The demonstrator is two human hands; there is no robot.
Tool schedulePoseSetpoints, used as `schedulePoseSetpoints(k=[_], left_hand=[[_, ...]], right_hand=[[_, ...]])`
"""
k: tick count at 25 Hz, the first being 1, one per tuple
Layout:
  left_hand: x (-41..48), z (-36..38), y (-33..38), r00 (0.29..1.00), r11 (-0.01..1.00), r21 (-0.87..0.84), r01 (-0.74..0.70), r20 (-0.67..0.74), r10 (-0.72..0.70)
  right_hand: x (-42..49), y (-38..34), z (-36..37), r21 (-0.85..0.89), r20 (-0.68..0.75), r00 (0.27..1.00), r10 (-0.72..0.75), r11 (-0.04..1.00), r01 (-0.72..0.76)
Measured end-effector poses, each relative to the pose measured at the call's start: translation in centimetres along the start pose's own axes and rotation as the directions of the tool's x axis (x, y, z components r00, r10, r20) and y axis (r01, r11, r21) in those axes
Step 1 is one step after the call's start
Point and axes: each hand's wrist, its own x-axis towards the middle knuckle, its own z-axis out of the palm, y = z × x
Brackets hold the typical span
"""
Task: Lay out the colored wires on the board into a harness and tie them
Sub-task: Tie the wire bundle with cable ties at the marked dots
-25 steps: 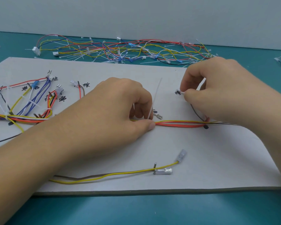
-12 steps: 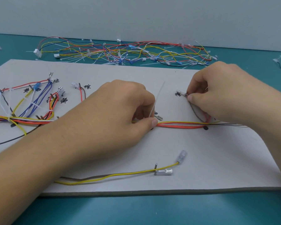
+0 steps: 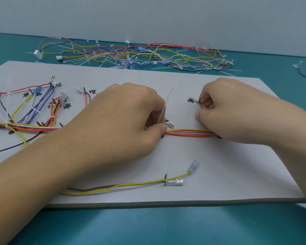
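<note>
- Spreading over most of the teal table (image 3: 148,227), the grey board (image 3: 228,165) carries the harness; black characters are written on it near the pegs.
- At its far left, the fanned wires (image 3: 34,110) in red, blue, yellow, white and black branch out from one trunk, cinched in places with white ties.
- Beyond the board's far edge, a loose pile of wires (image 3: 131,55) lies on the table.
- Near the front edge, a yellow and brown pair (image 3: 122,185) runs rightward past a metal peg (image 3: 166,176) and ends in two clear-sleeved terminals.
- The left hand (image 3: 124,121) rests on the board's middle, fingers curled, thumb and forefinger pinching a white cable tie (image 3: 166,105) whose free tail points up and away.
- Just beside that thumb, the wire bundle (image 3: 189,133), red, orange and yellow, lies straight across the board between the two hands.
- The right hand (image 3: 237,110) covers the bundle's right end; its curled fingers grip a red wire (image 3: 204,106) that rises to a clear-sleeved terminal (image 3: 192,99), and its thumb presses on the board.
</note>
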Motion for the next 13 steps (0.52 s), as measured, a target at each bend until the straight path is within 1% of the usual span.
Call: schedulePoseSetpoints(k=[2,5,8,13], left_hand=[[0.03,-0.07,0.1,1.0,1.0,0.01,0.002,-0.002,-0.002],[0.05,-0.32,0.12,1.0,0.999,0.033,-0.015,0.004,0.015],[0.08,-0.44,0.33,0.999,0.997,0.067,-0.042,0.035,0.04],[0.05,-0.65,0.19,0.999,1.0,0.006,-0.016,0.035,0.016]], right_hand=[[-0.34,-0.19,-0.33,0.05,0.033,0.999,0.031,0.998,-0.033],[-0.53,-0.24,-0.56,0.072,0.082,0.994,0.068,0.995,-0.074],[-0.42,-0.23,-0.7,0.117,0.091,0.992,0.082,0.989,-0.092],[-0.2,0.0,-0.76,0.195,0.109,0.992,0.071,0.977,-0.091]])
